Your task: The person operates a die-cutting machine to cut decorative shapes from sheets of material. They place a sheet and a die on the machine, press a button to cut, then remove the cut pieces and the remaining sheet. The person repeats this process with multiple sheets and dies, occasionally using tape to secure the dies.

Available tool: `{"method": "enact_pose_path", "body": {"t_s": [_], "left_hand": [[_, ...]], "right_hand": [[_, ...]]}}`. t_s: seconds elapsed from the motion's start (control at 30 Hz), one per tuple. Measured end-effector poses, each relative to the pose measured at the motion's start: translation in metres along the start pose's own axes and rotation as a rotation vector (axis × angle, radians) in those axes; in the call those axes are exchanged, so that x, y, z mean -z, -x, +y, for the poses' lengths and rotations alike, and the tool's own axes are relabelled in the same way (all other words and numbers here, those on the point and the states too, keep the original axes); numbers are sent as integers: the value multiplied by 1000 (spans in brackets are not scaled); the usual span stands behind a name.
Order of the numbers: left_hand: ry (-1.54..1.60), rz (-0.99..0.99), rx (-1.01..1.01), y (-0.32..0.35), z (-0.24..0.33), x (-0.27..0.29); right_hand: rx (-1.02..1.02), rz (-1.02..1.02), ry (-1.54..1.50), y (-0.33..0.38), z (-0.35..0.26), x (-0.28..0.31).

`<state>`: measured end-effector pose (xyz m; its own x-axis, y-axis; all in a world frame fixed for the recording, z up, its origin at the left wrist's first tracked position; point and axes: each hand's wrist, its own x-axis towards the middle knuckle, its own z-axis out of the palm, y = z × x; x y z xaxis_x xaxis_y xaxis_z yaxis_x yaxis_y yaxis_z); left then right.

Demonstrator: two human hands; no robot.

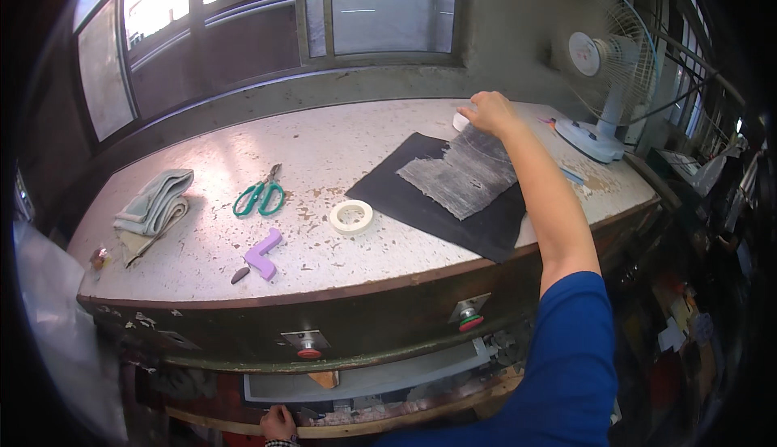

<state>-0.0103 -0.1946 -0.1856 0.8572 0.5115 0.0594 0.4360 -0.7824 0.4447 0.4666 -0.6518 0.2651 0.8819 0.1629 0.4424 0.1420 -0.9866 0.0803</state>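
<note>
Grey cloth point(461, 176) is already on top of the black cloth point(388, 176), just nearer than the right hand point(490, 111), whose fingers bend over its far end by a white thing point(460, 122), can't tell if they're gripping. Left hand point(279, 423) is down below the bench point(194, 261) top, grip unclear too. Layering looks done to me; squaring up's probably left, scissors point(261, 197) and tape point(333, 217) lying unused left of the right hand

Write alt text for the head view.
Right hand at the far end of a frayed grey cloth on black fabric, atop a white table; tape roll, green-handled scissors and folded cloths lie to the left. Left hand at bottom edge.
</note>
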Motion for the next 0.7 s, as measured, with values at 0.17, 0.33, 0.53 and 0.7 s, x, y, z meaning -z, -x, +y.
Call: {"method": "enact_pose_path", "body": {"t_s": [0.17,0.33,0.53,0.7], "left_hand": [[38,-43,65,28,-6,8],[18,37,34,48,-13,11],[52,-7,8,49,-18,13],[101,-4,-24,53,-8,21]], "right_hand": [[-116,-268,120,-49,-4,-48],[-293,-335,88,-61,24,-77],[-423,236,-328,-66,38,-56],[-80,1103,-933,-56,12,30]]}}
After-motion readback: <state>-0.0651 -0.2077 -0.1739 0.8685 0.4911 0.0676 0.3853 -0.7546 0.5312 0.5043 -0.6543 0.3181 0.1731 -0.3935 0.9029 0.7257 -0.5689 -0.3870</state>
